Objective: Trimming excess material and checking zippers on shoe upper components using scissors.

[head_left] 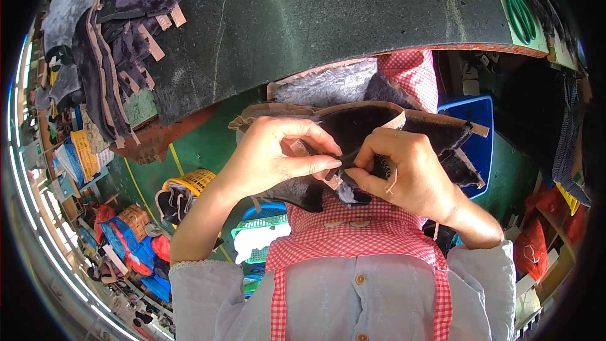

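Note:
A black fur piece with tan edging (360, 120) lies across my lap, over a red-and-white checked apron (353, 233). My left hand (281, 151) pinches a fold of it between thumb and fingertips. Close beside, my right hand (404, 164) grips the same fold with thumb and forefinger, the two sets of fingertips almost meeting. A short pale strand (392, 181) hangs by the right fingers; whether they hold it too I cannot tell. Behind my hands a grey fur piece (328, 83) rests on my lap. The spot between the fingertips is partly hidden.
A dark worktable (328, 19) spans the far side, with several fur pieces (136, 0) heaped at its left and green-handled scissors (521, 17) at its right. A blue bin (480, 145) stands right of my lap. Yellow baskets (196, 182) are at left, red bags (531, 249) at right.

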The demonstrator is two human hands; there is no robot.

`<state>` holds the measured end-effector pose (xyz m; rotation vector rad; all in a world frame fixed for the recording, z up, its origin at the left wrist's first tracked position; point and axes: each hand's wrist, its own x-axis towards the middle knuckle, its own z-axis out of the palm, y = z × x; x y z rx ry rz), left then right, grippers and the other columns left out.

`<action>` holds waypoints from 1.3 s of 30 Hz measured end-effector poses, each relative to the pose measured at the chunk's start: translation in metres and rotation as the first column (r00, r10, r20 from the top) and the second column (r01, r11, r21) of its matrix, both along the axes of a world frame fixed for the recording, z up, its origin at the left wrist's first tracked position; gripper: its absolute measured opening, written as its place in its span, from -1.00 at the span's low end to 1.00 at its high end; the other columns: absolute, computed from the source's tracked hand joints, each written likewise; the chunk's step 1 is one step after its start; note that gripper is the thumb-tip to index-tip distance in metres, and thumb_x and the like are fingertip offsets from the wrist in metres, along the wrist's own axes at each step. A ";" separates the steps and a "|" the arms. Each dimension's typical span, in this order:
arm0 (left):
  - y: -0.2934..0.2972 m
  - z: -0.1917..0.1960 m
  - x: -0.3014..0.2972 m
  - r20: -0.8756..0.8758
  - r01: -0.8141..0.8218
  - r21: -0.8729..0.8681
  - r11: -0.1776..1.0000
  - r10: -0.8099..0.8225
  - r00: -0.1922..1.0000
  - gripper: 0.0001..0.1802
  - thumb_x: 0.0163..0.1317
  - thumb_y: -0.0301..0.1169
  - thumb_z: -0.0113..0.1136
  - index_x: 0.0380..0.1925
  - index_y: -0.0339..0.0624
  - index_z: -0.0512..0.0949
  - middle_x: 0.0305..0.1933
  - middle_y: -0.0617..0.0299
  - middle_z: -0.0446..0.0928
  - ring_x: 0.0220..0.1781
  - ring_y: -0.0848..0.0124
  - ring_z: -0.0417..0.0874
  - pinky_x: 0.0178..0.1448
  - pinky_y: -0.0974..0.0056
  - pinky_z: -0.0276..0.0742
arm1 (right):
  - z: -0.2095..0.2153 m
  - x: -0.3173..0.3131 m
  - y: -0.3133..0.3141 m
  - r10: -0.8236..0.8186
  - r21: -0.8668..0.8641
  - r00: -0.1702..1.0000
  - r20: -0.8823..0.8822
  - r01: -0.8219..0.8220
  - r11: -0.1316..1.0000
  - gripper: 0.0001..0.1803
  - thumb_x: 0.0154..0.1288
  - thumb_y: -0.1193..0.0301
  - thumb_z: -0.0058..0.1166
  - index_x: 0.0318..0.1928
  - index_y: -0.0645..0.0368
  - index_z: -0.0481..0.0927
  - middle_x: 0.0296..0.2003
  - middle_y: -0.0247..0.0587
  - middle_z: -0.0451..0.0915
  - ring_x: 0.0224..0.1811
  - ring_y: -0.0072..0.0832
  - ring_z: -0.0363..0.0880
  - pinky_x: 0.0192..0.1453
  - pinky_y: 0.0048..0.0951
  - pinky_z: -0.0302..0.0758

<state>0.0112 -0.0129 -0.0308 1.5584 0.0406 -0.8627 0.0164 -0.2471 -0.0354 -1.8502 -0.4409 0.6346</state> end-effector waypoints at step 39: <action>-0.006 0.022 0.006 0.680 -0.104 0.603 0.791 -0.441 0.586 -0.79 0.02 -0.32 0.49 -0.43 -0.14 0.65 -0.11 0.27 0.57 -0.17 0.33 0.56 -0.15 0.24 0.51 | -0.034 -0.021 -0.005 -0.005 0.196 0.844 0.536 -0.119 0.973 -0.63 -0.27 0.46 0.41 -0.28 0.02 0.76 -0.35 -0.42 0.38 -0.41 -0.53 0.46 -0.46 -0.47 0.44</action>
